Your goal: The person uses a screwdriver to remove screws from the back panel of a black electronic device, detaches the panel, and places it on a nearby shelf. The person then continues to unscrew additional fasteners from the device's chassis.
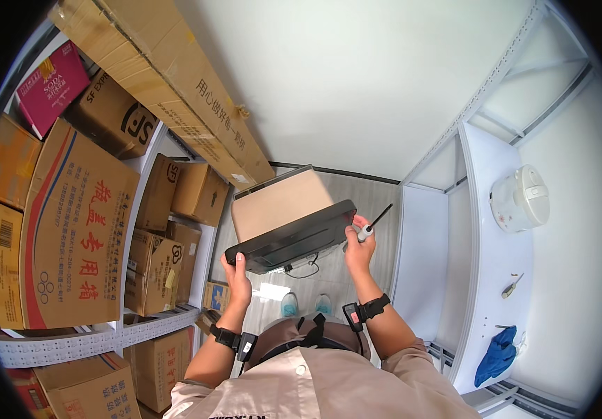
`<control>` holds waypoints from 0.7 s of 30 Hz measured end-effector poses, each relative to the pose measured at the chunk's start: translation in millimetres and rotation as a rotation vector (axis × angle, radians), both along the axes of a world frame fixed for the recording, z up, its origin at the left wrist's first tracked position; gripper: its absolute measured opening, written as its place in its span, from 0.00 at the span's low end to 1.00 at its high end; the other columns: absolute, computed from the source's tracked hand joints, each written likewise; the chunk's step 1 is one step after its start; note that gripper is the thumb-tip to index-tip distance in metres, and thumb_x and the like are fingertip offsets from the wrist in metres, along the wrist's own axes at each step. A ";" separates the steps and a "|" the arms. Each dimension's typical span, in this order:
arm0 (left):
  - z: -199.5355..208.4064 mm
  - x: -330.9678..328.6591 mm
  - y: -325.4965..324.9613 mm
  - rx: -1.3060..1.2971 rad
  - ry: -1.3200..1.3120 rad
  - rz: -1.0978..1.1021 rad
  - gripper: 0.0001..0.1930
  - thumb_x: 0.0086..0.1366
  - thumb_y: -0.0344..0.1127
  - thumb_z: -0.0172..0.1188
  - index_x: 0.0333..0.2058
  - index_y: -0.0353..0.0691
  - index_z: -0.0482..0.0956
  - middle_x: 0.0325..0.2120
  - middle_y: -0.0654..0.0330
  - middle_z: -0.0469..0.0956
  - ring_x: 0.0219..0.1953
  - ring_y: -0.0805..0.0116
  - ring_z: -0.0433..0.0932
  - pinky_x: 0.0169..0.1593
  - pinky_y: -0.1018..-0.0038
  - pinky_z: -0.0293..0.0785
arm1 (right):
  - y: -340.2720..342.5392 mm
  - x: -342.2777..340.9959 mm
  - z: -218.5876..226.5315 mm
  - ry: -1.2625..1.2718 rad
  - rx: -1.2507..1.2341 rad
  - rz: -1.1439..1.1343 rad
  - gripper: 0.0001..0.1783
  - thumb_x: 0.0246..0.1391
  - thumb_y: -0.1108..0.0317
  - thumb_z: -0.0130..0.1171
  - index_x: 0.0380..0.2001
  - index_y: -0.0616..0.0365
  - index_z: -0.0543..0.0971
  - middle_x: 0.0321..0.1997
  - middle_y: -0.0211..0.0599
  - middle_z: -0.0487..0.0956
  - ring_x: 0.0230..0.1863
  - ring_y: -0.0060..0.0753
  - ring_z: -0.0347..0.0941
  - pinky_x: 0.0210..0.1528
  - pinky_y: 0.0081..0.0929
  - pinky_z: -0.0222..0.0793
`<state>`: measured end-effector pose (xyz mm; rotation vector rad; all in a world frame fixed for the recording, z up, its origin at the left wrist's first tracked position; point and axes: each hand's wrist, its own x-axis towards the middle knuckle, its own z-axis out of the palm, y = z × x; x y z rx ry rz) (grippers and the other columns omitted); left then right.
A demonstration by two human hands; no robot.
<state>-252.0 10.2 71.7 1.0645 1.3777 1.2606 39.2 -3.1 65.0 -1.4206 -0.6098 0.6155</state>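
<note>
In front of my body is a black rectangular device (290, 239) with a recessed panel facing me and a thin dark cable hanging at its lower edge. A flat tan surface (283, 202) with a dark far edge adjoins it on the far side; whether this belongs to the device I cannot tell. My left hand (237, 274) grips the left corner, thumb on the near face. At the right corner, my right hand (360, 241) closes round a screwdriver (366, 232) with a grey handle and dark shaft, and also rests against the device.
Cardboard boxes (81, 230) fill the shelving on the left. A long carton (175, 91) leans at the far left. On the right shelf (479, 279) are a white rice cooker (519, 198), another screwdriver (512, 286) and a blue cloth (496, 356). My shoes (289, 305) stand on the grey floor.
</note>
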 end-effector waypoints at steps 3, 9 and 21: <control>-1.2 1.1 1.0 0.001 -0.006 0.010 0.22 0.71 0.49 0.50 0.52 0.37 0.63 0.46 0.57 0.69 0.49 0.68 0.66 0.58 0.71 0.60 | 2.3 0.4 6.8 -0.029 0.038 -0.012 0.15 0.53 0.75 0.59 0.46 0.63 0.76 0.52 0.39 0.73 0.51 0.32 0.72 0.55 0.28 0.70; 2.1 -0.3 1.9 -0.050 -0.050 0.016 0.21 0.71 0.46 0.50 0.52 0.36 0.63 0.46 0.57 0.70 0.50 0.68 0.66 0.58 0.71 0.60 | 2.1 2.8 18.8 -0.222 0.034 0.023 0.17 0.52 0.77 0.57 0.47 0.63 0.77 0.52 0.38 0.73 0.51 0.31 0.72 0.53 0.28 0.70; 7.4 6.5 0.2 0.004 -0.006 0.037 0.20 0.70 0.45 0.53 0.51 0.37 0.63 0.43 0.59 0.69 0.47 0.70 0.67 0.56 0.73 0.61 | 14.2 7.2 25.6 -0.426 0.060 -0.092 0.11 0.46 0.80 0.55 0.37 0.62 0.76 0.38 0.40 0.76 0.40 0.39 0.75 0.45 0.31 0.70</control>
